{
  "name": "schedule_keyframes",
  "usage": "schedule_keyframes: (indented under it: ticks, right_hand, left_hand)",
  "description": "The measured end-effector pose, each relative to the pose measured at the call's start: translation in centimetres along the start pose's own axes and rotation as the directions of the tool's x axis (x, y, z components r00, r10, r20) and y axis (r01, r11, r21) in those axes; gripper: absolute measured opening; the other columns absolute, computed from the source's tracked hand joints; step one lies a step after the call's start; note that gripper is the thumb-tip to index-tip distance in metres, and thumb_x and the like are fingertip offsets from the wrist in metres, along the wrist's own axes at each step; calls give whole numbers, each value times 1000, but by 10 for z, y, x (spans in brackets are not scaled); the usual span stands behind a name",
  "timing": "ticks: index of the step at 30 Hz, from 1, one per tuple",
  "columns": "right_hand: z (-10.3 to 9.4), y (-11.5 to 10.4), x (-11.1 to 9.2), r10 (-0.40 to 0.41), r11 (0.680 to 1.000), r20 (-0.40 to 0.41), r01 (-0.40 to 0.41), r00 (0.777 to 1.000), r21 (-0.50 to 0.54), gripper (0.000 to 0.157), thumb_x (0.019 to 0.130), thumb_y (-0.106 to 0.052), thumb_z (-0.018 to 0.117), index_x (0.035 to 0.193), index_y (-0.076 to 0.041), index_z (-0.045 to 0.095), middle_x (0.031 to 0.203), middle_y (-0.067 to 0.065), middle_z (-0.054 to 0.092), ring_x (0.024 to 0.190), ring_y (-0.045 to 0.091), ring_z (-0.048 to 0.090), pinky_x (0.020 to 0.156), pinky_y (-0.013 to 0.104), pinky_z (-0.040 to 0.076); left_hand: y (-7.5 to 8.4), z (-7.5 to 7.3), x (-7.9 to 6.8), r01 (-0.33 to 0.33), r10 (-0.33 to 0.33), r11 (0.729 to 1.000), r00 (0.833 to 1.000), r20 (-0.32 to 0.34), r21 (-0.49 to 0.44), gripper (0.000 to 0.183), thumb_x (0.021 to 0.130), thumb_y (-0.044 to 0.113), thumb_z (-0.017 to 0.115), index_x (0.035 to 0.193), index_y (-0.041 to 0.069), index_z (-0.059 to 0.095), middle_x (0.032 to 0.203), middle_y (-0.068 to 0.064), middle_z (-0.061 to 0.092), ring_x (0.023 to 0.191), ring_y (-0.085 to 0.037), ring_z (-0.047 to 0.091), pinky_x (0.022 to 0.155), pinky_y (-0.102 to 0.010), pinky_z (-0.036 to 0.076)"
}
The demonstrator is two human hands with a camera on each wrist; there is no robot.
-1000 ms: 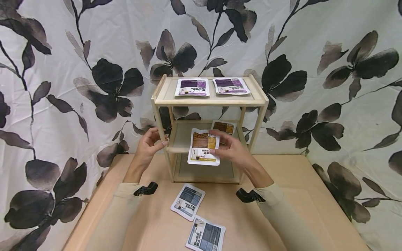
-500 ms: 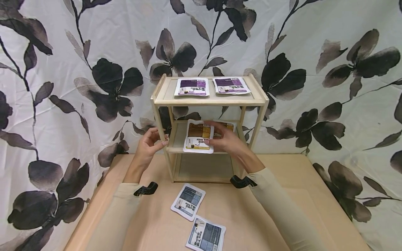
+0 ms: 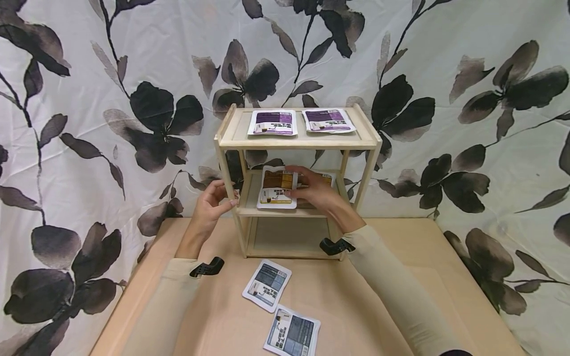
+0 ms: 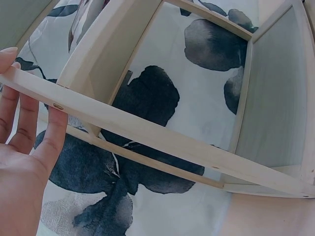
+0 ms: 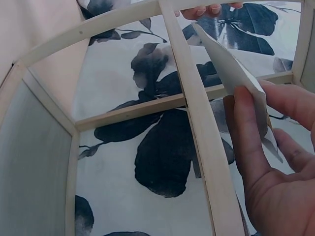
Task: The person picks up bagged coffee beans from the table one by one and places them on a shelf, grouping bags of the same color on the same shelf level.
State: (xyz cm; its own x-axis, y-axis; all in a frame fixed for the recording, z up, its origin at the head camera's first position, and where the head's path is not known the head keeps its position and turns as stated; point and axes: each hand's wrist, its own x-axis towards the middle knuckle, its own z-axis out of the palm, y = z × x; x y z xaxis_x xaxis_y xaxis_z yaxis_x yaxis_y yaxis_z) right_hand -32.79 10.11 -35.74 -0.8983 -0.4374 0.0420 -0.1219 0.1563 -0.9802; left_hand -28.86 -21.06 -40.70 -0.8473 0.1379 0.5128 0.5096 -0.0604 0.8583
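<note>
My right hand (image 3: 318, 193) pinches a white pouch with a brown and yellow label (image 3: 272, 187) by its right side, at the left part of the middle shelf (image 3: 249, 210). In the right wrist view the pouch (image 5: 234, 69) is seen edge-on, between thumb and fingers. A second brown-labelled pouch (image 3: 329, 178) lies behind the hand, mostly hidden. My left hand (image 3: 208, 210) holds the front left post of the pale wooden rack (image 3: 298, 147); in the left wrist view its fingers lie behind the post (image 4: 128, 123), the thumb in front.
Two purple-labelled pouches, one left (image 3: 272, 123) and one right (image 3: 328, 121), lie on the top shelf. Two blue-grey-labelled pouches, a farther one (image 3: 267, 286) and a nearer one (image 3: 292, 331), lie on the table (image 3: 369, 296). A floral cloth (image 3: 173, 59) hangs behind.
My right hand has carried the brown-labelled pouch up, left and inward, from in front of the rack to the middle shelf. The left hand stays on the post.
</note>
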Motion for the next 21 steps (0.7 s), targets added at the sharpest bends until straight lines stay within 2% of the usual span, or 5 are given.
schedule_keyframes:
  ticks: [3, 7, 12, 16, 21]
  right_hand:
    - [1, -1, 4, 12, 1000, 13, -12, 1000, 7, 79, 88, -7, 78, 155, -27, 40, 152, 24, 39, 114, 36, 65, 92, 40, 56]
    - [1, -2, 8, 33, 999, 38, -33, 999, 2, 84, 88, -5, 77, 157, -26, 35, 158, 24, 29, 117, 36, 62, 93, 39, 56]
    - [2, -3, 13, 72, 997, 53, -72, 996, -15, 84, 89, -3, 75, 159, -24, 33, 159, 23, 28, 117, 34, 62, 93, 38, 56]
    - [4, -4, 14, 75, 994, 42, -71, 996, -87, 81, 91, -9, 75, 159, -21, 33, 158, 22, 32, 124, 35, 58, 100, 43, 51]
    - [6, -7, 13, 54, 971, 1, -52, 999, -232, 81, 89, -21, 79, 158, -20, 36, 155, 17, 38, 135, 35, 48, 109, 52, 42]
  left_hand:
    - [0, 0, 0, 0, 0, 1000, 1000, -1, -3, 45, 88, -11, 70, 129, -6, 53, 109, -21, 64, 102, -19, 62, 90, -31, 50]
    - [-1, 0, 0, -2, 2, 1000, 1000, 1, -6, 47, 88, -11, 69, 130, -10, 49, 109, -22, 63, 102, -19, 62, 91, -32, 49]
    - [-3, 0, 0, -2, 2, 1000, 1000, 3, -5, 46, 88, -11, 69, 130, -10, 49, 106, -7, 67, 102, -18, 61, 91, -32, 49]
    - [-2, 0, -1, 0, 0, 1000, 1000, -1, -2, 42, 88, -11, 69, 125, 4, 58, 105, -2, 67, 102, -19, 61, 91, -32, 48]
    - [-1, 0, 0, 6, -6, 1000, 1000, -3, 3, 42, 88, -10, 69, 126, 1, 56, 106, -1, 67, 104, -19, 61, 93, -31, 48]
